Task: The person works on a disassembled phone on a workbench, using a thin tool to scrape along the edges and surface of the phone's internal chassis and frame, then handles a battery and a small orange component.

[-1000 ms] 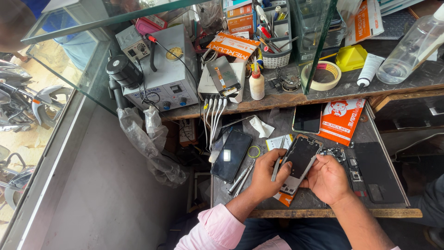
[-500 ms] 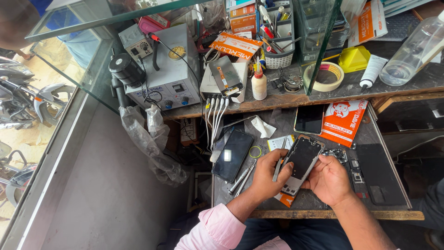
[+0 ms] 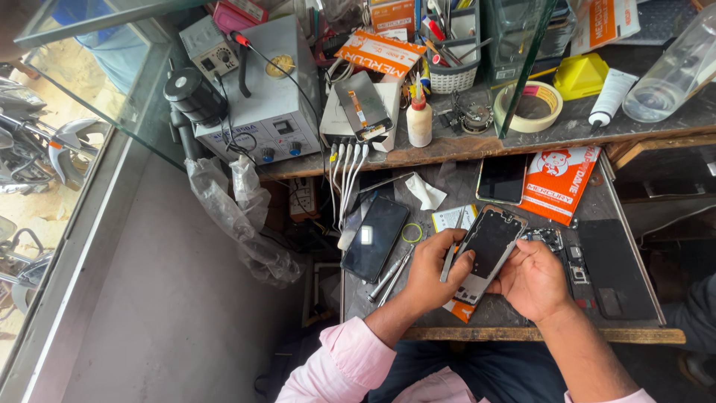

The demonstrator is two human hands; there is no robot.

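- Phone frame (image 3: pixel 490 242) gripped by both: left hand (image 3: pixel 432 272) w/ tweezers (image 3: pixel 450 261), right hand (image 3: pixel 531 280) clasping bottom edge.
- Nearby: black phone (image 3: pixel 375 239) left, orange packet (image 3: pixel 559 183) behind, tape roll (image 3: pixel 531 107) on shelf.

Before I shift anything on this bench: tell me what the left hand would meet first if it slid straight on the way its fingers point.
The left hand points up and right, so it would first meet the opened black phone frame it already touches; depth is unclear.
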